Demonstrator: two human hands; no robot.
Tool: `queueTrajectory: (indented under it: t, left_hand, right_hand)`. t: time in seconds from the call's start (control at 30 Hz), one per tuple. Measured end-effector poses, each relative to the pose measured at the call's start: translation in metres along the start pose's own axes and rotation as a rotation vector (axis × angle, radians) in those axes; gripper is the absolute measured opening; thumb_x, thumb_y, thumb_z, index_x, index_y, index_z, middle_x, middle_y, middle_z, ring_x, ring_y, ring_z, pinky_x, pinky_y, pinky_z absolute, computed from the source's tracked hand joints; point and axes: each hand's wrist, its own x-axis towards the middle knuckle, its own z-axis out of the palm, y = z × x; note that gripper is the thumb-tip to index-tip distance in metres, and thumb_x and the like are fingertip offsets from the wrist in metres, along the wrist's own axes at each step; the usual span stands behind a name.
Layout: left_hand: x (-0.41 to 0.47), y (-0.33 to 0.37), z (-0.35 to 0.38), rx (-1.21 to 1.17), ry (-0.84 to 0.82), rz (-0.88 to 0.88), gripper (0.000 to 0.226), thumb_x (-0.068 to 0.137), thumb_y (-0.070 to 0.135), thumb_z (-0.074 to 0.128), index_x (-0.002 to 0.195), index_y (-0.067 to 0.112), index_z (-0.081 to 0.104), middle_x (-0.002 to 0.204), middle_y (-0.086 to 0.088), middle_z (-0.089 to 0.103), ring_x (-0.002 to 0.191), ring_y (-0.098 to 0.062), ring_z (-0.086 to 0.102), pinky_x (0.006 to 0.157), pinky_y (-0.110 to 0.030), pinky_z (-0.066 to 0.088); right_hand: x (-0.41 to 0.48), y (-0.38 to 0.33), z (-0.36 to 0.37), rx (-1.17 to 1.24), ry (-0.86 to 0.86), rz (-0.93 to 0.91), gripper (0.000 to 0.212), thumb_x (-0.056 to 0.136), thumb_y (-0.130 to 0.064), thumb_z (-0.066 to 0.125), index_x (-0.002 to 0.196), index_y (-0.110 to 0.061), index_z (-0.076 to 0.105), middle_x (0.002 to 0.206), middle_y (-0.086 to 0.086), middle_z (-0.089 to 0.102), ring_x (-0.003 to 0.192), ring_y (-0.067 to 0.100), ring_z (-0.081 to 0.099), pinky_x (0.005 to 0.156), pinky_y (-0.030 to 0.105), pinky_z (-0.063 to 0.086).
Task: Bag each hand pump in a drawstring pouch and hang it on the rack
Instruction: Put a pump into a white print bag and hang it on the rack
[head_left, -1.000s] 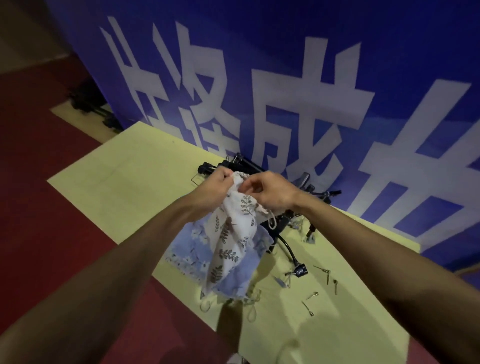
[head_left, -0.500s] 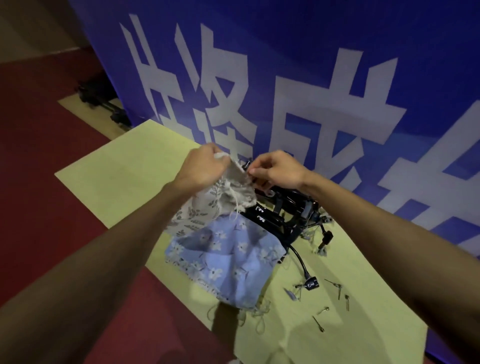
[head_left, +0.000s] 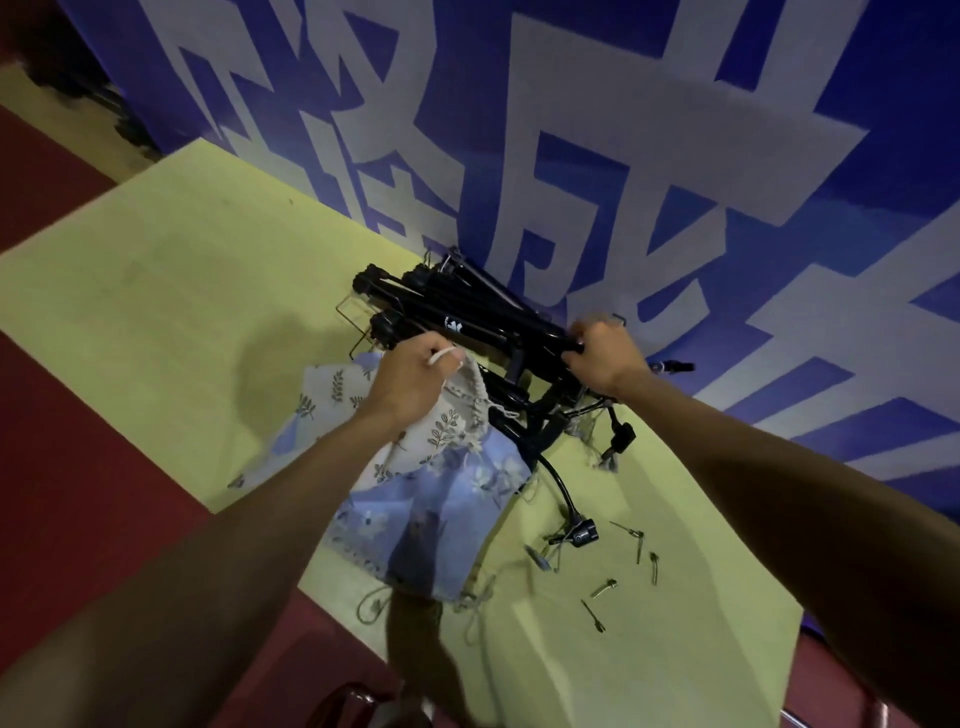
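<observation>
From the head view, the step in hand looks to be getting one hand pump out of the black pile and into the leaf-print pouch, and to do it well the mouth of that pouch wants holding wide and steady while a single pump is drawn clear, its hose not snagging the others. The left hand has its grip closed on the gathered rim and cord of the pouch, which hangs just over the near edge of the pile. The right hand is curled shut around the end of a pump at the right of the heap, though whether it has only one pump I cannot quite tell. A blue flowered pouch lies flat on the yellow worktop, with small needle fittings scattered beside it.
</observation>
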Motion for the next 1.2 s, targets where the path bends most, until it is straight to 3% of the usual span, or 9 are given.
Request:
queueTrajectory:
  t: [0.17,0.27,0.37,0.43,0.6,0.73,0.97,1.07,1.2]
  left_hand:
    - [0.012,-0.018,0.009,-0.147,0.001,-0.109,0.015,0.095,0.018,0.052,0.084,0.010,0.059,0.070,0.004,0.053,0.066,-0.009,0.048,0.063,-0.024,0.041]
    - [0.015,-0.025,0.012,-0.361,0.030,-0.322,0.027,0.098,0.010,0.044,0.075,0.012,0.057,0.066,-0.002,0.052,0.059,-0.014,0.047,0.055,-0.025,0.039]
    - [0.014,-0.020,0.008,-0.704,0.034,-0.520,0.025,0.101,0.006,0.034,0.093,0.002,0.057,0.074,-0.010,0.060,0.049,-0.013,0.061,0.045,-0.020,0.046]
    - [0.012,-0.018,0.005,-0.795,0.053,-0.605,0.026,0.101,0.006,0.030,0.094,0.000,0.054,0.064,-0.010,0.064,0.039,-0.010,0.061,0.038,-0.017,0.045]
    - [0.004,-0.023,-0.003,-0.484,0.110,-0.501,0.029,0.095,0.009,0.038,0.068,0.016,0.045,0.066,-0.003,0.042,0.057,-0.017,0.039,0.053,-0.029,0.032]
    - [-0.009,-0.020,-0.008,-0.410,0.073,-0.379,0.020,0.097,0.021,0.047,0.077,0.021,0.051,0.080,0.002,0.051,0.076,-0.015,0.049,0.069,-0.027,0.040]
    - [-0.021,-0.016,-0.006,-0.555,0.092,-0.462,0.012,0.097,0.018,0.047,0.093,0.013,0.057,0.094,-0.005,0.059,0.075,-0.015,0.053,0.062,-0.028,0.042]
    - [-0.025,-0.014,-0.001,-0.568,0.144,-0.506,0.024,0.098,0.017,0.045,0.117,0.005,0.054,0.096,-0.008,0.057,0.078,-0.019,0.053,0.068,-0.030,0.044]
    - [-0.026,-0.014,0.003,-0.452,0.249,-0.524,0.025,0.098,0.017,0.040,0.118,0.009,0.052,0.087,-0.010,0.051,0.062,-0.015,0.041,0.065,-0.030,0.038]
  right_hand:
    - [0.039,-0.015,0.022,-0.110,-0.071,-0.016,0.060,0.088,-0.030,0.063,0.136,-0.007,0.036,0.137,0.019,0.043,0.127,0.037,0.043,0.103,0.046,0.039]
    - [0.049,-0.013,0.033,-0.261,-0.113,0.000,0.057,0.089,-0.032,0.062,0.132,-0.007,0.035,0.133,0.021,0.049,0.120,0.039,0.050,0.094,0.047,0.044]
    - [0.051,-0.009,0.036,-0.289,-0.051,-0.003,0.051,0.090,-0.033,0.061,0.128,-0.007,0.039,0.123,0.023,0.055,0.112,0.041,0.056,0.088,0.047,0.046]
    - [0.048,-0.009,0.035,-0.320,0.013,-0.030,0.048,0.091,-0.037,0.058,0.125,-0.007,0.042,0.118,0.022,0.059,0.108,0.040,0.059,0.085,0.045,0.047]
    - [0.031,-0.007,0.015,-0.211,0.101,-0.042,0.046,0.090,-0.041,0.058,0.124,-0.012,0.048,0.110,0.016,0.064,0.099,0.035,0.062,0.076,0.040,0.047]
    - [-0.001,0.002,-0.009,0.210,0.044,-0.007,0.040,0.083,-0.026,0.069,0.119,-0.012,0.058,0.090,0.009,0.066,0.073,0.021,0.062,0.058,0.025,0.048]
    - [-0.083,0.037,-0.036,0.500,-0.217,0.008,0.040,0.077,0.001,0.073,0.114,0.000,0.057,0.081,0.009,0.058,0.062,0.015,0.056,0.047,0.014,0.045]
    - [-0.114,0.058,-0.042,0.492,-0.310,0.017,0.039,0.074,0.000,0.074,0.109,-0.011,0.059,0.084,0.013,0.061,0.070,0.022,0.058,0.053,0.024,0.050]
    - [-0.140,0.081,-0.047,0.477,-0.390,0.053,0.037,0.071,0.000,0.075,0.104,-0.009,0.059,0.084,0.014,0.062,0.073,0.025,0.058,0.057,0.031,0.049]
